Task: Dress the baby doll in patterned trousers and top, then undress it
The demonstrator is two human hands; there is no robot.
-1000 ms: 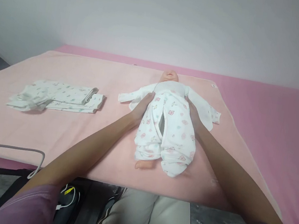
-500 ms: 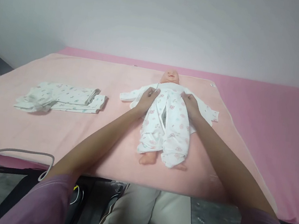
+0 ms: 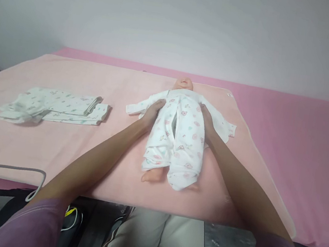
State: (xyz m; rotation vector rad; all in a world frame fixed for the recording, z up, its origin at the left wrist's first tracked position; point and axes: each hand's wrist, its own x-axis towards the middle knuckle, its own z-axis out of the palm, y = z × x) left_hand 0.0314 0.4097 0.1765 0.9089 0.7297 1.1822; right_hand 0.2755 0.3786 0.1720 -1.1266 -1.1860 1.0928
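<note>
A baby doll (image 3: 184,84) lies on its back in a white long-sleeved top (image 3: 220,114). White printed baby pants (image 3: 189,133) cover its legs and reach up over its belly, with a slit between the legs. One bare foot (image 3: 153,175) pokes out below the left pant leg; the other is mostly hidden. My left hand (image 3: 153,111) grips the left side of the pants near the waist, thumb on top. On the opposite side my right hand (image 3: 208,121) holds the pants the same way. The fingers of both hands are largely hidden beneath the cloth and the doll's sides.
Folded white printed baby clothes (image 3: 58,107) lie to the left on a peach blanket (image 3: 120,88). Under it is a pink table cover (image 3: 287,150). A white cable (image 3: 18,167) runs along the front left edge. A pale wall (image 3: 179,22) stands behind.
Both hands have shifted from pinching the front of the waistband to wrapping round its sides. The pants sit slightly higher on the belly. My view has turned a little to the right.
</note>
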